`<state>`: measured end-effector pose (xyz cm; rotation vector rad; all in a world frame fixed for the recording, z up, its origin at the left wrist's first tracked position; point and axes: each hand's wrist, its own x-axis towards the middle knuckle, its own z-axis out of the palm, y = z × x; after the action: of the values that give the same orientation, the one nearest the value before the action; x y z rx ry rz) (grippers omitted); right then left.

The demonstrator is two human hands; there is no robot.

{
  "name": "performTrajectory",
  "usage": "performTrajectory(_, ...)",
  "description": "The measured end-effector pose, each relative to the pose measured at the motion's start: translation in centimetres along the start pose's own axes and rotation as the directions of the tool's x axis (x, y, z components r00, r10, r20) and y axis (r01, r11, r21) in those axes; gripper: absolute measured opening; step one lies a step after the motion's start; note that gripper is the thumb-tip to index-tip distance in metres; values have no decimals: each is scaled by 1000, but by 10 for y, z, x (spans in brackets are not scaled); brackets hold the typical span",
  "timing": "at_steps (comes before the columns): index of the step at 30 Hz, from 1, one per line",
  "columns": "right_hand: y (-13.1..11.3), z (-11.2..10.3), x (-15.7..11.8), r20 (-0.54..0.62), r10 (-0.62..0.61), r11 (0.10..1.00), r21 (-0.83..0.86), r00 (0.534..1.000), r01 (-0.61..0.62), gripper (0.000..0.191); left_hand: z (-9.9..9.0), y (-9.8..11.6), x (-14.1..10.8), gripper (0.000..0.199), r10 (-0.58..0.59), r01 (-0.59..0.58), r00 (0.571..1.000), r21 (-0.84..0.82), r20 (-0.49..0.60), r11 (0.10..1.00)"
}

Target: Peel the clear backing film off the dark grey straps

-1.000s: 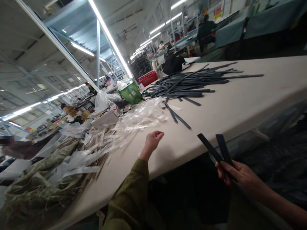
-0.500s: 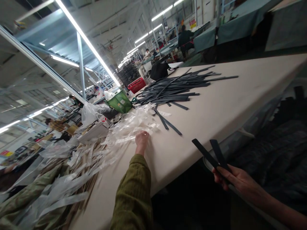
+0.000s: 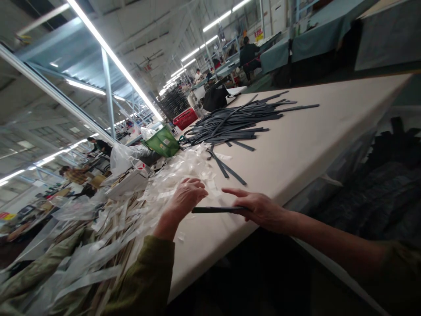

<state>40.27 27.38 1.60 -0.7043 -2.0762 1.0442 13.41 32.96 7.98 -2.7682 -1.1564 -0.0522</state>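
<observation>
My right hand (image 3: 259, 210) grips a flat dark strip (image 3: 213, 210) over the front edge of the table, its free end pointing left. The index finger stretches out above the strip. My left hand (image 3: 186, 197) hovers just above and left of that end, fingers loosely bent and apart, with nothing visible in them; its thumb is mostly hidden. Behind the left hand lies a heap of clear plastic film strips (image 3: 179, 169). Two loose dark strips (image 3: 232, 170) lie crossed beyond my hands, in front of a big pile of similar strips (image 3: 226, 123).
The pale table (image 3: 296, 145) slopes up to the right. Along its far left side stand a green basket (image 3: 162, 141), a red crate (image 3: 184, 118) and a black bag (image 3: 215, 97). Brownish strips (image 3: 121, 228) and plastic cover the near left. Dark material (image 3: 388, 175) lies below on the right.
My right hand has moved left and up over the table with the dark strip, which now lies nearly level. My left hand has drawn back from the plastic film, towards the strip's end.
</observation>
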Motion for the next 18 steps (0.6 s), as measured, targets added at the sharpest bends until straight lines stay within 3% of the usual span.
performTrajectory(4, 1, 8, 47, 42, -34, 999, 23, 999, 33, 36, -37, 1, 7, 13, 9, -8, 999, 30, -33, 1000)
performTrajectory(9, -3, -1, 93, -11, -66, 987, 148, 998, 67, 43, -80, -13, 10, 16, -5, 6, 976, 3, -220, 1000)
performTrajectory(14, -30, -27, 109, 50, -38, 991, 128, 998, 31, 48, -114, -19, 12, 18, -14, 39, 947, 71, -321, 997)
performTrajectory(18, -52, -42, 116, 56, -58, 991, 123, 997, 51, 48, -128, -19, 13, 20, -59, 96, 937, 92, -346, 991)
